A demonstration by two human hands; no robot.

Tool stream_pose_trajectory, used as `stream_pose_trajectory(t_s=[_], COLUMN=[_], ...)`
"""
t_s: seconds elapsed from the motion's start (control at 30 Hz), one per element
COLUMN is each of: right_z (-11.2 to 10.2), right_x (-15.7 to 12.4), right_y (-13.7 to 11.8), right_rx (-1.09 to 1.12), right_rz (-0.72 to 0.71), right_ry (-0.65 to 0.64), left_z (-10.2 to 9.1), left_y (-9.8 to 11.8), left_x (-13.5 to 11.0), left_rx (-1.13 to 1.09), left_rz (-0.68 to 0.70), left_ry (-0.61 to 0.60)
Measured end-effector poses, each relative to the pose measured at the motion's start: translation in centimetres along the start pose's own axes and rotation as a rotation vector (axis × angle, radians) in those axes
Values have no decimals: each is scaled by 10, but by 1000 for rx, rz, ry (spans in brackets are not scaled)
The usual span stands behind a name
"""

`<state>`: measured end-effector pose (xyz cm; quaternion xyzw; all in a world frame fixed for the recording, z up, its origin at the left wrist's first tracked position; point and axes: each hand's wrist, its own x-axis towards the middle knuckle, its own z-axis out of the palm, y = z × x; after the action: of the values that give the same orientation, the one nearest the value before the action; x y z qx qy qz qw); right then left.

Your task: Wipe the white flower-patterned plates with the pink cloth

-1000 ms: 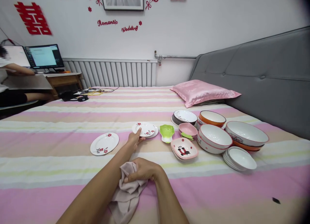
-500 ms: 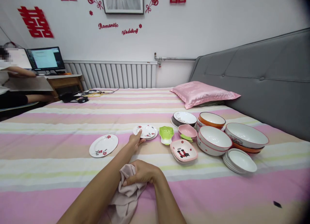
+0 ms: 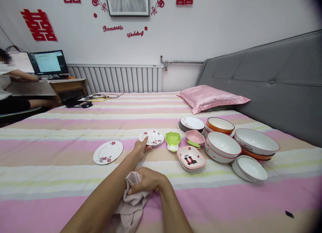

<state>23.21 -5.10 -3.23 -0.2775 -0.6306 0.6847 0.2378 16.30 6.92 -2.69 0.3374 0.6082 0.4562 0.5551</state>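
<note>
My left hand (image 3: 142,147) pinches the near edge of a white plate with red flowers (image 3: 153,137), its thumb on top. That plate lies on at least one other plate on the bed. Lower down, my right hand (image 3: 148,182) is closed round a crumpled pale pink cloth (image 3: 132,209), beside my left forearm. A similar flowered plate (image 3: 108,152) lies alone to the left. Just right of the gripped plate sits a green and white shaped dish (image 3: 173,140). The undersides of the stacked plates and some fingers of my left hand are hidden.
To the right stand a pink cat dish (image 3: 187,152), white bowls (image 3: 223,144), a large bowl (image 3: 256,140), an orange bowl (image 3: 220,124) and plate stacks (image 3: 192,122), (image 3: 253,167). A pink pillow (image 3: 211,96) lies behind. A person (image 3: 15,78) sits at a desk, far left.
The view has tilted very slightly. Both hands keep their hold, and the dishes stay where they were.
</note>
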Motion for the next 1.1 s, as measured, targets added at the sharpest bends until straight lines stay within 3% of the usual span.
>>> stream_pose_trajectory(t_s=[0.47,0.73,1.1], right_z=[0,0,0], right_x=[1,2,1], right_y=[-1,-1,-4], right_rx=[-19,-30,-33], right_rz=[-15,-10,8], right_ry=[-9,-10,-6], left_z=[-6,-8,-8], left_y=[8,5,6], left_x=[16,16,17], left_rx=[382,465,509], left_rz=[-103,-94,-140], left_ry=[95,137,65])
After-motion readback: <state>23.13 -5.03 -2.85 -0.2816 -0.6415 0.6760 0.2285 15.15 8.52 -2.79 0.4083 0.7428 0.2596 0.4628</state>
